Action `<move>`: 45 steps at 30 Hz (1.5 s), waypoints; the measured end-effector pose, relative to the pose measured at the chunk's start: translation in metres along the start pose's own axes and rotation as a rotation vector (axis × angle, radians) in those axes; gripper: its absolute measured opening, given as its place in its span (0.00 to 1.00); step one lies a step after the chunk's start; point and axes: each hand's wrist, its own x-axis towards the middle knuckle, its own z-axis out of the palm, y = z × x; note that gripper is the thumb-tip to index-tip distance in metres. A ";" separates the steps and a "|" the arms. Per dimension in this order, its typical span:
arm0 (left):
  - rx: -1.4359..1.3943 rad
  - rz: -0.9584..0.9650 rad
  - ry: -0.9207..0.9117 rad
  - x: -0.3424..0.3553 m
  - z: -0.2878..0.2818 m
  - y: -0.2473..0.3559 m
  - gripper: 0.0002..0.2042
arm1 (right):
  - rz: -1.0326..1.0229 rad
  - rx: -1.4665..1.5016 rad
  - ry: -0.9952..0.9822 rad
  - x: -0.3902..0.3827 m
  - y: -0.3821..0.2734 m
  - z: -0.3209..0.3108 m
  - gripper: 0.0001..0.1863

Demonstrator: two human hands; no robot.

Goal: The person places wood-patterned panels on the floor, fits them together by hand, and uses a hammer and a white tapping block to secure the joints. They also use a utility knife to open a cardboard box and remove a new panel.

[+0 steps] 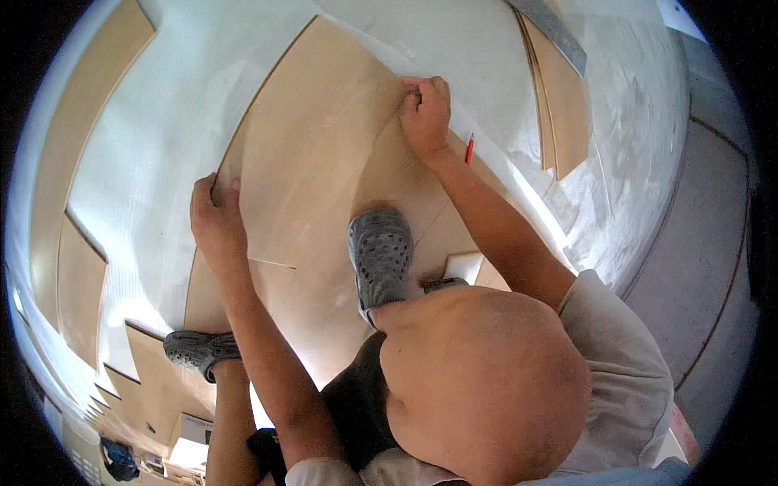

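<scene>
A wide light-brown floor plank (316,105) slants across the middle, over other laid planks. My left hand (219,227) grips its left long edge, fingers curled and thumb on the top face. At the far right edge my right hand (426,117) is closed on the plank, fingers bent inward with the knuckles up. A red pencil (469,149) lies just right of that wrist. Between my arms, my grey clog (381,251) with holes rests on the planks, while the other dark clog (198,350) is beyond my left forearm.
Several loose planks (77,154) lie along the left on a pale sheet underlay (154,194). To the far right, more planks (559,105) lie near a grey metal strip (559,36). A carton (193,429) and a dark bag (119,459) sit at lower left.
</scene>
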 end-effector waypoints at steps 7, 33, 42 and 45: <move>-0.004 -0.085 -0.064 0.013 0.010 -0.005 0.18 | -0.060 -0.073 0.038 0.009 -0.010 -0.004 0.17; -0.018 0.002 0.143 -0.001 0.027 -0.001 0.11 | -0.913 0.361 -0.460 0.052 -0.158 0.083 0.09; 0.009 -0.002 0.281 0.006 0.044 -0.012 0.17 | -0.891 0.339 -0.512 0.054 -0.165 0.101 0.10; 0.095 -0.014 0.313 0.008 0.049 -0.014 0.18 | -0.908 0.302 -0.533 0.055 -0.164 0.108 0.10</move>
